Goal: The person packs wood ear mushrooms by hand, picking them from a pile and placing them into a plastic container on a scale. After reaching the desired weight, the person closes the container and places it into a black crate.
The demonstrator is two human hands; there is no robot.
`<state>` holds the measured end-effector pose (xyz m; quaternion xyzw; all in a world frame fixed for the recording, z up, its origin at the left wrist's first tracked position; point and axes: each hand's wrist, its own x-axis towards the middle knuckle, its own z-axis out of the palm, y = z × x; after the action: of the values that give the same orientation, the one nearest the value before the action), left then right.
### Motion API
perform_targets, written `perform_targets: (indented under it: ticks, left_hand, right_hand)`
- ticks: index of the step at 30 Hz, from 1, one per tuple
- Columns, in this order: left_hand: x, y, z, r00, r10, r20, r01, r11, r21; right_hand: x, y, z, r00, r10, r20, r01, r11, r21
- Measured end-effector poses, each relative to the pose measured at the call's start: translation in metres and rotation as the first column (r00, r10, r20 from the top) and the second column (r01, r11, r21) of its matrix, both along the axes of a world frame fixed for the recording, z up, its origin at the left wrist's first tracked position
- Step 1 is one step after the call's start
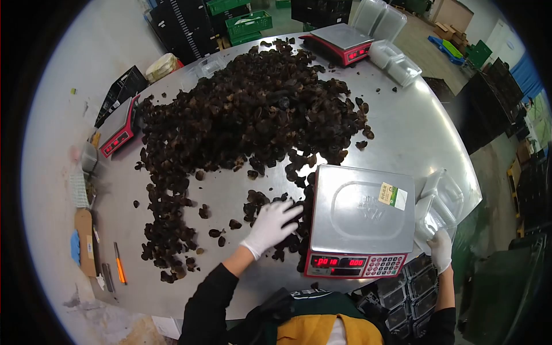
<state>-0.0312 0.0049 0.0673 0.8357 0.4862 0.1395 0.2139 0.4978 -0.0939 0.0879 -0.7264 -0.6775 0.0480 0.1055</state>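
My left hand [271,225], in a white glove, lies over dark pieces beside the left edge of a red and silver scale [362,213]. Its fingers are spread, with no piece visibly held. My right hand [441,250], also gloved, grips the near edge of a clear plastic tray [432,217] right of the scale. Another clear tray [445,187] lies against it. The scale has a green and white label [393,196] on its bare plate and lit red digits. A large heap of dark, mushroom-like pieces [247,115] spreads beyond my left hand.
Other scales stand at the far edge [339,37] and left [119,129]. Clear trays [394,62] stand at the back right. An orange-handled tool [119,263] lies at the left. Black crates [405,293] are below the near edge, by my right arm.
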Motion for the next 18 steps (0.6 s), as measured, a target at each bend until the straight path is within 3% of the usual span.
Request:
perform_targets:
  ticks: [1, 3, 5, 7, 9, 11, 13, 16, 18]
  left_hand:
    - [-0.003, 0.019, 0.006, 0.996, -0.021, 0.091, 0.022, 1.000, -0.014]
    - [-0.004, 0.065, 0.024, 0.994, 0.000, 0.105, -0.025, 0.972, 0.234]
    - [-0.014, 0.127, 0.000, 0.980, 0.096, 0.172, -0.155, 0.914, 0.376]
    - [-0.015, 0.166, 0.008, 0.957, 0.289, 0.035, -0.268, 0.829, 0.491]
    - [-0.014, 0.184, 0.000, 0.890, 0.446, -0.097, -0.382, 0.844, 0.376]
    - [-0.021, 0.188, -0.034, 0.914, 0.405, 0.004, -0.381, 0.859, 0.343]
    - [-0.029, 0.175, -0.050, 0.932, 0.328, 0.154, -0.362, 0.864, 0.349]
    - [-0.045, 0.123, -0.043, 0.960, 0.242, 0.141, -0.272, 0.928, 0.255]
    - [-0.058, 0.079, -0.033, 0.969, 0.223, 0.107, -0.239, 0.955, 0.177]
  right_hand:
    - [0.000, 0.001, 0.004, 1.000, 0.000, 0.003, 0.000, 1.000, -0.006]
    - [0.004, 0.000, 0.010, 0.996, -0.056, -0.068, 0.057, 0.998, 0.005]
    - [0.008, 0.000, 0.010, 0.982, -0.119, -0.149, 0.123, 0.992, 0.018]
    - [-0.017, 0.004, 0.045, 0.969, -0.101, -0.226, 0.148, 0.969, 0.200]
    - [-0.054, 0.005, 0.059, 0.977, -0.099, -0.188, 0.145, 0.958, 0.246]
    - [-0.096, 0.005, 0.062, 0.991, 0.084, -0.108, -0.047, 0.949, 0.311]
    - [-0.140, 0.009, 0.062, 0.946, 0.322, 0.025, -0.318, 0.917, 0.239]
    - [-0.179, 0.009, 0.049, 0.916, 0.395, -0.065, -0.385, 0.914, 0.127]
    - [-0.189, 0.010, 0.041, 0.857, 0.507, -0.089, -0.512, 0.857, -0.054]
